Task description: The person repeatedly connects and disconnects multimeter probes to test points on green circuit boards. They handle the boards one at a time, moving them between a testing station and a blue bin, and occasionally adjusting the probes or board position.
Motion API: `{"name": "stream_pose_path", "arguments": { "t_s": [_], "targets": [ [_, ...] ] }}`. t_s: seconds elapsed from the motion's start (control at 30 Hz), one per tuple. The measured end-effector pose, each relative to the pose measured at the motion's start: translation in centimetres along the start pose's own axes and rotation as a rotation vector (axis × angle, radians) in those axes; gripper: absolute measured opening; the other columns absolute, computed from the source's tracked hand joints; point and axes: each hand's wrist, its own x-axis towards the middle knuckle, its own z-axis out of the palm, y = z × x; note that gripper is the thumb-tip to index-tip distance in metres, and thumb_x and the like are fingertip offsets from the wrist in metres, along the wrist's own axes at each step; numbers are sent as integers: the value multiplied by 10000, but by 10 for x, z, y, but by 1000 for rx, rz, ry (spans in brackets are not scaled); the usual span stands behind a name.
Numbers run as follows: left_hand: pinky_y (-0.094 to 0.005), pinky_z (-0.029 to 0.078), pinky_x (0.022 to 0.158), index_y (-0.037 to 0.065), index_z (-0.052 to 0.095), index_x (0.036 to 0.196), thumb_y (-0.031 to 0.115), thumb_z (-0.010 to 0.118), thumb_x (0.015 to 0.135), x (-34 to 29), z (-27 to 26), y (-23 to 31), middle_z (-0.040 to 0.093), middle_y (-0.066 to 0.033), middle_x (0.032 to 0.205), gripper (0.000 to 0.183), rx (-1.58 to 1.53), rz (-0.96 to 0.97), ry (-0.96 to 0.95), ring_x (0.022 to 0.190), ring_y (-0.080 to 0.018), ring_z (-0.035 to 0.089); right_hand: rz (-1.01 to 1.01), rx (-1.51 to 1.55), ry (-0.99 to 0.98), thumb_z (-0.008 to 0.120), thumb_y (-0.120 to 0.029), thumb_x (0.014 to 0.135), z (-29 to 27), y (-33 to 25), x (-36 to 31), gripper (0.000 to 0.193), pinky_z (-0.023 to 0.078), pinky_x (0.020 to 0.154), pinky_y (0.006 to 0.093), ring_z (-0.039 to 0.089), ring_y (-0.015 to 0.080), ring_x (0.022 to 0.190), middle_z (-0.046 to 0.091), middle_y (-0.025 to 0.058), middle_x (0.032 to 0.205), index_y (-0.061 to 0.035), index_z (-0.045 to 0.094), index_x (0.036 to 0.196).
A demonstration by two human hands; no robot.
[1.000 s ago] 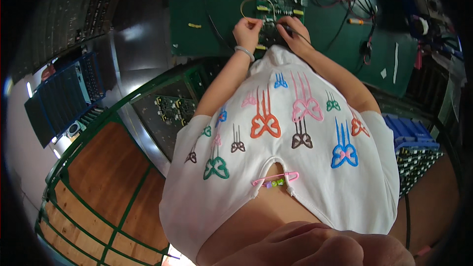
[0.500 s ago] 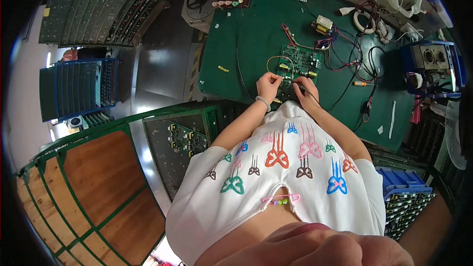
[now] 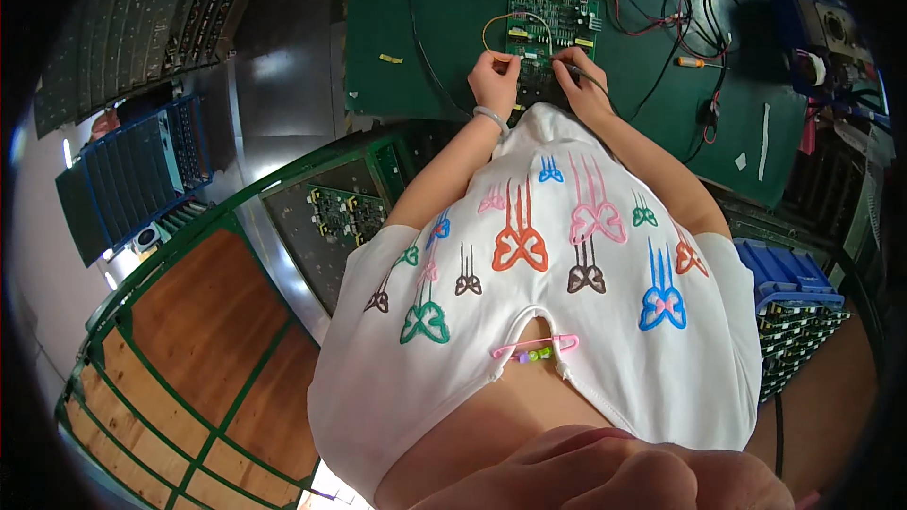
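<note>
A green circuit board crowded with components lies on the bench close in front of me. At its left edge my left hand is closed in a pinch, where a thin yellow wire arcs over the board and meets the fingertips. The wire's end is hidden by them. My right hand is closed around a slim dark test probe, tip down at the board's lower right part. The exact contact point of the tip is too small to tell. A dark cable trails from the probe's back.
Red and black leads tangle across the green bench. An orange-handled screwdriver lies to the right, near a blue-framed device. More boards rest in a rack at left, and a blue bin stands at right.
The view has tilted, so bench, board and hands appear higher and the far panel has left the picture. Both hands keep nearly the same places at the board.
</note>
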Motion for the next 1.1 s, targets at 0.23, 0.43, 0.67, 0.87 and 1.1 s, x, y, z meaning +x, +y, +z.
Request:
{"name": "stream_pose_path", "arguments": {
  "t_s": [0.23,0.43,0.67,0.87,1.1],
  "targets": [
    [-254,472,535,7,634,756,72,756,770,2,1,2,648,-41,639,138,52,-11,-30,541,-93,577,-17,-1,-10,623,-152,901,2,4,0,144,493,698,345,621,271,765,637,139,868,-45,588,989],
    [-257,472,534,8,637,757,75,755,775,2,2,0,651,-43,641,137,50,-22,-50,538,-98,580,-11,-8,-30,629,-137,891,1,0,1,139,492,714,346,623,276,797,631,141,871,-42,584,982],
    [-248,473,540,10,635,765,93,766,779,2,4,0,651,-38,658,155,75,-18,-68,558,-86,578,4,-12,-46,627,-126,883,2,4,2,132,486,728,360,623,300,818,634,145,880,-48,584,981],
    [-262,467,545,13,640,747,118,772,767,2,5,4,638,-41,635,170,72,-23,-55,555,-97,572,-46,-47,-25,626,-126,876,2,6,2,126,485,726,378,619,330,831,634,156,883,-52,586,969],
    [-257,444,516,19,647,735,120,764,771,3,2,-1,620,-24,604,160,108,17,-54,531,-84,548,-36,-36,-23,619,-129,887,2,-3,2,114,482,690,388,611,333,796,622,159,847,-44,579,952]
  ]
}}
